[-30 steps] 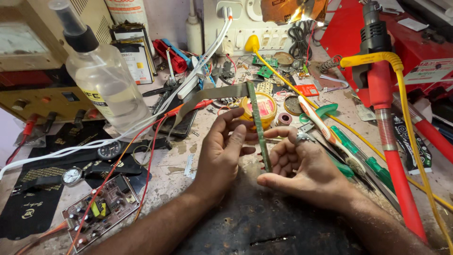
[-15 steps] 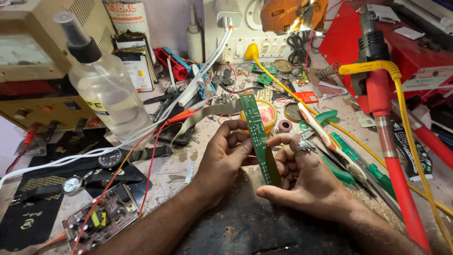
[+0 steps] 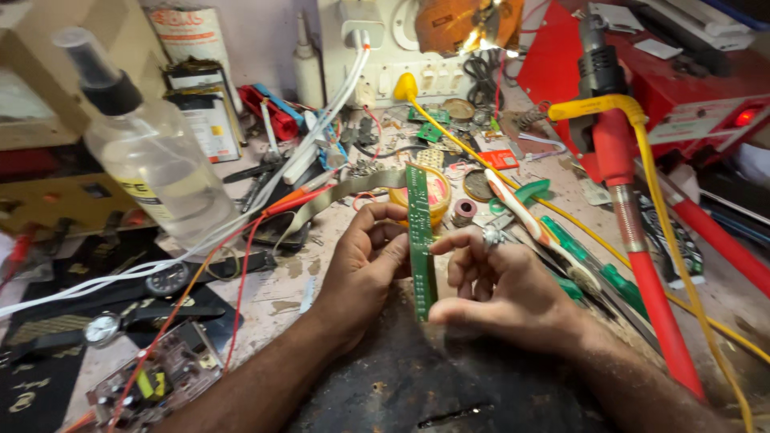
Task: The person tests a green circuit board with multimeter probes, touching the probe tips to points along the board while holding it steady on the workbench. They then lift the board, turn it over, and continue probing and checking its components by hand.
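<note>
Pinching long narrow green circuit strip [image 3: 420, 240] upright: left hand [image 3: 365, 269] & right hand [image 3: 501, 289], both grips clamped on edges.

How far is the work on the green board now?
Done: the green board is lifted off the bench and stands nearly upright. In hand: the left hand and the right hand both grip it, with a grey ribbon cable attached at its top. Left: no tool touches it; the screwdrivers lie on the bench.
</note>
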{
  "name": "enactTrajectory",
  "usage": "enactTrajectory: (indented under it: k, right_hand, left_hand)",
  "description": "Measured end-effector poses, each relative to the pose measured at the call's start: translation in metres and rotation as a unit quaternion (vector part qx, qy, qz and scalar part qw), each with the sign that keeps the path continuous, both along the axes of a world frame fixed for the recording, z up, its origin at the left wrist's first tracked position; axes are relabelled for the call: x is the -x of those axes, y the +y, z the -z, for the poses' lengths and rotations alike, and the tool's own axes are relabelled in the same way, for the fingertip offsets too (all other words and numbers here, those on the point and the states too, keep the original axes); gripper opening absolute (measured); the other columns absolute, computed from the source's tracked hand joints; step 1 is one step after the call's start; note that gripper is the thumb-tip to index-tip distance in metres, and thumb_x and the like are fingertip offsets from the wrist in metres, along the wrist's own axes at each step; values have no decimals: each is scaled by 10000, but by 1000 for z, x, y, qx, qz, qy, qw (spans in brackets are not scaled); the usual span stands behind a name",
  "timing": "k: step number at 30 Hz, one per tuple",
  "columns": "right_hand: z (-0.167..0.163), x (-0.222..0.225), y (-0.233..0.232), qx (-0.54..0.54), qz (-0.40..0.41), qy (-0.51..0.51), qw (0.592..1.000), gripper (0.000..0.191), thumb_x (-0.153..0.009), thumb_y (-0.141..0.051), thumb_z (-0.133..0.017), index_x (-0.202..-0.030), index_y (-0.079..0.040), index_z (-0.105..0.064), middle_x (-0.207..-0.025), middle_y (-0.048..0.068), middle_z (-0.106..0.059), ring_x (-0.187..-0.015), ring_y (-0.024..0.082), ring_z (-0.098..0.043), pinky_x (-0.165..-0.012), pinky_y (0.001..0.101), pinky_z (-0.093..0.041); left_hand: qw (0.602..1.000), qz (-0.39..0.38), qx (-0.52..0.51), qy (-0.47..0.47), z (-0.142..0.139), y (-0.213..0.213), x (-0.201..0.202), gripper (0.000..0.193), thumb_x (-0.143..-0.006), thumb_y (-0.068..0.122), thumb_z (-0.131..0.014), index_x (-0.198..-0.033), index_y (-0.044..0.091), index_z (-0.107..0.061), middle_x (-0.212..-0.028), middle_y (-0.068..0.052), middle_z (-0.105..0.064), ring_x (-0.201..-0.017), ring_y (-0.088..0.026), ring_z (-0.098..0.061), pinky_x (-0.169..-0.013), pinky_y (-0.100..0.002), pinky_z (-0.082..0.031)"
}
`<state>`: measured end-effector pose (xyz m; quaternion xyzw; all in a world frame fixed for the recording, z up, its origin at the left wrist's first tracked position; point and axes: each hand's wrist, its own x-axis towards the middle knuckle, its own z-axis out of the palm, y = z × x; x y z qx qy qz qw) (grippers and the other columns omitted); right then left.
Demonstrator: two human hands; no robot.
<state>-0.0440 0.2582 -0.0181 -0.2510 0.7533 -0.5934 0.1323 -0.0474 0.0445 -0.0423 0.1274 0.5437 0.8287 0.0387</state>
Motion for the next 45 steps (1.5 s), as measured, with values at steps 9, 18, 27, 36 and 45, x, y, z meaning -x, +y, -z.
enactTrajectory:
  k: [9, 18, 27, 36, 45]
  right_hand:
    - [-31, 15, 43, -102, 332, 98, 933, 147, -939, -144, -731, -1028, -41, -786, -769, -21, -710, -654, 49, -590, -589, 220, -462]
    - [-37, -16, 49, -501, 304, 186, 789, 289, -898, -414, -738, -1118, -242, -813, -878, 85, -781, -728, 211, -754, -715, 347, -592]
    - [-19, -28, 59, -475, 324, 248, 780, 282, -893, -415, -695, -1055, -214, -810, -965, 83, -781, -787, 297, -742, -716, 433, -597]
    - [-32, 2, 67, -560, 289, 126, 767, 304, -877, -478, -721, -1040, -238, -813, -916, 108, -783, -835, 304, -759, -810, 449, -590]
    - [-20, 7, 72, -410, 298, 190, 841, 295, -913, -353, -652, -984, -91, -766, -841, 155, -758, -764, 311, -718, -720, 461, -572]
  left_hand:
    - [1000, -6, 0, 8, 3, 2, 3, 245, -1036, 38, -526, -1278, 73, -544, -992, -28, -634, -849, -79, -603, -746, -252, -538]
    - [1000, -19, 21, -3, 2, 4, 6, 347, -1029, 60, -532, -1373, 62, -569, -949, -2, -610, -795, -49, -586, -693, -215, -535]
    - [999, 14, -2, -35, -5, -1, 4, 351, -1026, 84, -531, -1377, 77, -538, -1032, -45, -627, -761, -98, -637, -591, -240, -534]
    - [996, 32, -3, -83, -10, -3, 5, 360, -1003, 81, -481, -1363, 86, -480, -1132, -116, -658, -913, -188, -734, -736, -360, -654]
    - [996, 44, -17, -72, -2, -3, 9, 325, -1032, 90, -488, -1356, 66, -482, -1067, -109, -675, -880, -167, -731, -781, -325, -632]
